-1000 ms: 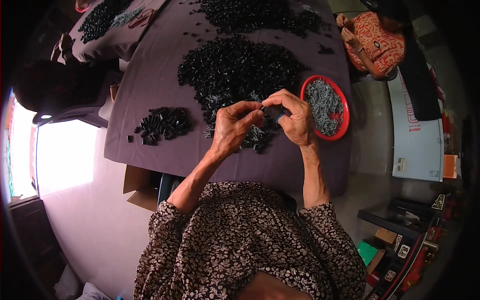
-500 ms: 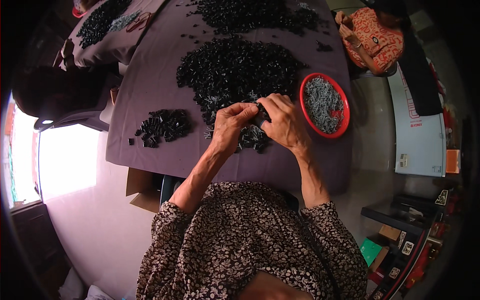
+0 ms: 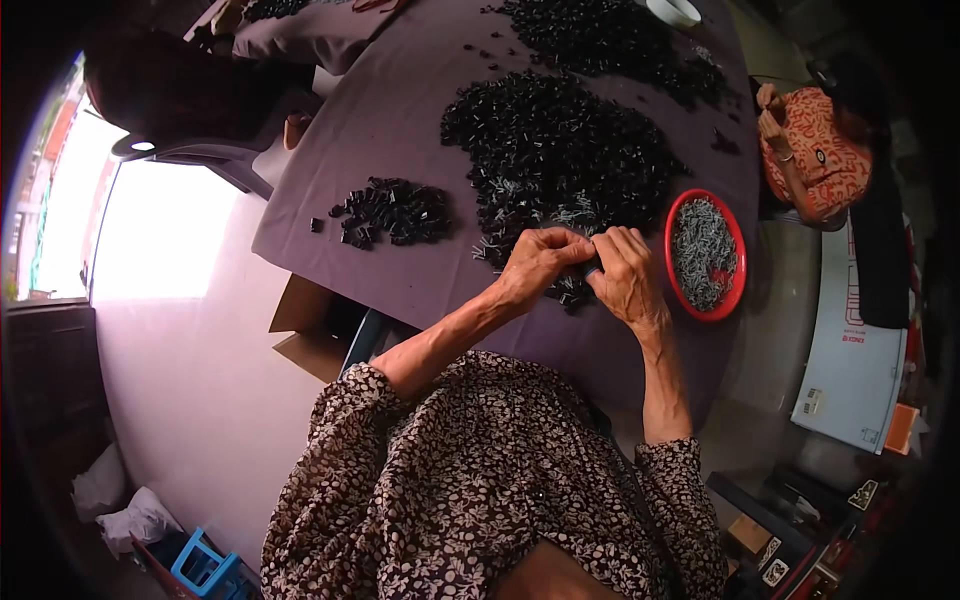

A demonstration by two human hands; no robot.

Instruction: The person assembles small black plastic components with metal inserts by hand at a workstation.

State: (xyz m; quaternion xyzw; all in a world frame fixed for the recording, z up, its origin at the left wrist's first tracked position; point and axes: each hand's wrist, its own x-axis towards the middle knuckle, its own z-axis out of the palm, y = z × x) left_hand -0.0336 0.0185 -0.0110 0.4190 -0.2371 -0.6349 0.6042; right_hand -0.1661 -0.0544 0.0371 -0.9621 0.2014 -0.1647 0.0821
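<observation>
Over the near edge of a large heap of small black plastic pieces, my two hands meet fingertip to fingertip. My left hand is closed in a pinch, thumb against index finger. My right hand has its fingers curled down, and a dark band shows near its index finger. Between them is something small and dark, mostly hidden by the fingers; it looks like one of the black pieces. Thin grey pins lie among the black pieces just beyond my hands. A red bowl of similar grey pins stands right of my right hand.
A smaller pile of black pieces lies to the left on the purple tablecloth. Another heap and a white bowl are farther back. Someone in an orange patterned top sits at the right. An open cardboard box stands below the table edge.
The view has turned, so the table and my hands appear farther right and lower. My hands stay together, with their fingers slightly shifted around the small dark thing.
</observation>
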